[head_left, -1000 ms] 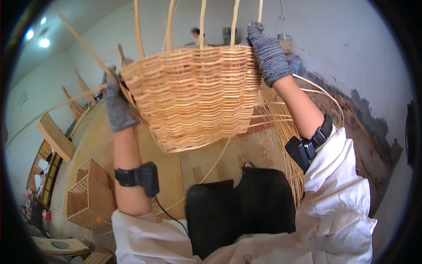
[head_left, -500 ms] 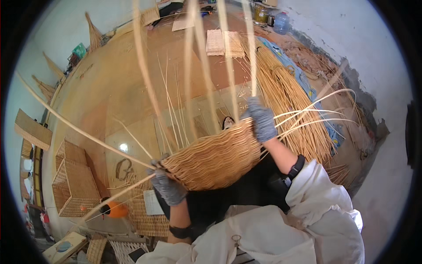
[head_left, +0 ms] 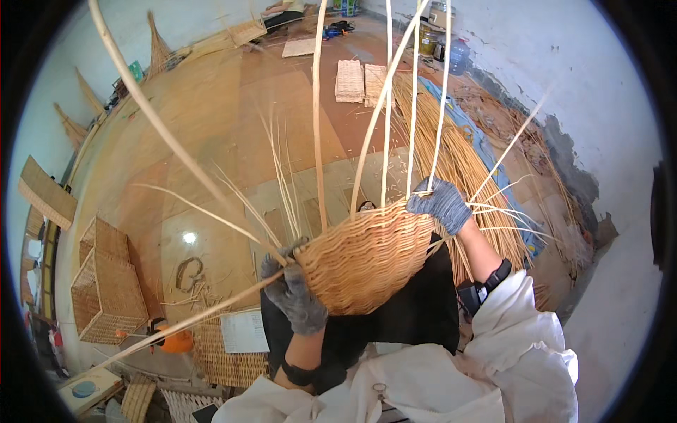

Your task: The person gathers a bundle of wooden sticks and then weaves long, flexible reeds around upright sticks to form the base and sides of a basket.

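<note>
A half-woven wicker basket (head_left: 367, 264) rests across my lap, its curved wall facing me and long pale stakes (head_left: 318, 120) rising from its far edge. At its left end my left hand (head_left: 295, 292), in a grey glove, is closed round the edge where thick stakes fan out to the left. My right hand (head_left: 443, 204), gloved the same way, grips the upper right corner of the weave, its fingers over the rim. Thin loose rods (head_left: 511, 211) stick out to the right behind that hand. The fingertips of my left hand are partly hidden by stakes.
A long heap of canes (head_left: 465, 155) lies right on blue cloth. Two woven panels (head_left: 349, 81) lie ahead. At left stand a wicker box frame (head_left: 109, 296) and an orange object (head_left: 176, 338), with a paper sheet (head_left: 245, 331) nearer me. Someone sits at the far top.
The basket has shifted a little to the right and down with both hands on it. Its stakes have swung and are now less blurred.
</note>
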A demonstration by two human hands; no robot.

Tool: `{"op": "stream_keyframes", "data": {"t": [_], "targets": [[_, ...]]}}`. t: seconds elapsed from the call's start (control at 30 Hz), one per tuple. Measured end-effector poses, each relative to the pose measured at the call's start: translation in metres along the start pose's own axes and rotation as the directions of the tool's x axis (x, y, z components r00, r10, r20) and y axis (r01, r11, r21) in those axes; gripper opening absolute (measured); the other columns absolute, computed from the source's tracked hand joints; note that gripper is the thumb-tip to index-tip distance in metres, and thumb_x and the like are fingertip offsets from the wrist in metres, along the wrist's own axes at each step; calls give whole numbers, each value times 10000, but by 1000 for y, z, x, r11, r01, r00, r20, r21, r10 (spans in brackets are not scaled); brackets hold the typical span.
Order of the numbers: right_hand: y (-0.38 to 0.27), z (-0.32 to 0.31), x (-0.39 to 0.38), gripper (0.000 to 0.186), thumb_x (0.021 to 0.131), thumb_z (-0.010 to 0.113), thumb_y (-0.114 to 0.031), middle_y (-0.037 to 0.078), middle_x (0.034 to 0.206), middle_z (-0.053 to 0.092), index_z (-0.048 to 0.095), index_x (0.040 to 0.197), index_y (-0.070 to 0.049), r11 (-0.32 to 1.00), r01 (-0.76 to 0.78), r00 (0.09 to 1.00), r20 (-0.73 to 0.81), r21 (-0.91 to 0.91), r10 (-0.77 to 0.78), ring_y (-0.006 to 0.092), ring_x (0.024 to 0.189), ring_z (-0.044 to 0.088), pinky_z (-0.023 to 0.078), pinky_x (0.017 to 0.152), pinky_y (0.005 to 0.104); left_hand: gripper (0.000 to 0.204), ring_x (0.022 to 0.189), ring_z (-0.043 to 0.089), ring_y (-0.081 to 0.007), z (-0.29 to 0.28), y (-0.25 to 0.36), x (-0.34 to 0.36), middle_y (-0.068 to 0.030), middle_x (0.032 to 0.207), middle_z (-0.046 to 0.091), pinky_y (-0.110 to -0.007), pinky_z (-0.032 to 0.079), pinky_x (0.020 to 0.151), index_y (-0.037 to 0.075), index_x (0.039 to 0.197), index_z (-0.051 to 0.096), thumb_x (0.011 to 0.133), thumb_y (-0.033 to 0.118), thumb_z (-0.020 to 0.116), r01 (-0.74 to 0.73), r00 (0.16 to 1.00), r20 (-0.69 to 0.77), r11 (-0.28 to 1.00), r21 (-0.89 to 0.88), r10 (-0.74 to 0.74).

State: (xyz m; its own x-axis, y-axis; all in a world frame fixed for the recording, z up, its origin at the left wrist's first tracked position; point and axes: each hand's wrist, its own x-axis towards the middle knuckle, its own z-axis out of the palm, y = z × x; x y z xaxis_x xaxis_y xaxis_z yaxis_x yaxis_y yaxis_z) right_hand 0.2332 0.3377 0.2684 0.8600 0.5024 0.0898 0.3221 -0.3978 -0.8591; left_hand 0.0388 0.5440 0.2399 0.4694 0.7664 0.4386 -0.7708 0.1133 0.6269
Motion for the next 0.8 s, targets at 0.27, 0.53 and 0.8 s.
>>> {"op": "stream_keyframes", "data": {"t": [0.27,0.53,0.8], "targets": [[-138,40,-41,521,713,678,-133,154,1103,488,443,1153,18,838,453,674,-498,-304,-545,241,1018,478,380,887,337,233,880,546,-179,15,4,11,-89,929,573,-297,452,772,31,979,520,828,201,569,161,987,-16,983,84,-160],[-200,86,0,240,855,503,-240,103,857,597,586,966,-43,755,470,735,271,457,-622,192,803,582,471,730,275,486,851,496,-137,-12,28,37,-24,917,527,-272,420,775,32,1005,506,655,275,740,461,828,227,852,248,-513],[-201,84,-4,238,847,530,-224,35,905,596,595,970,-31,895,230,856,358,382,-373,100,823,525,435,729,228,410,875,498,-126,-11,15,22,-25,952,536,-262,417,786,42,1025,501,698,192,699,557,792,189,814,163,-580]]}}
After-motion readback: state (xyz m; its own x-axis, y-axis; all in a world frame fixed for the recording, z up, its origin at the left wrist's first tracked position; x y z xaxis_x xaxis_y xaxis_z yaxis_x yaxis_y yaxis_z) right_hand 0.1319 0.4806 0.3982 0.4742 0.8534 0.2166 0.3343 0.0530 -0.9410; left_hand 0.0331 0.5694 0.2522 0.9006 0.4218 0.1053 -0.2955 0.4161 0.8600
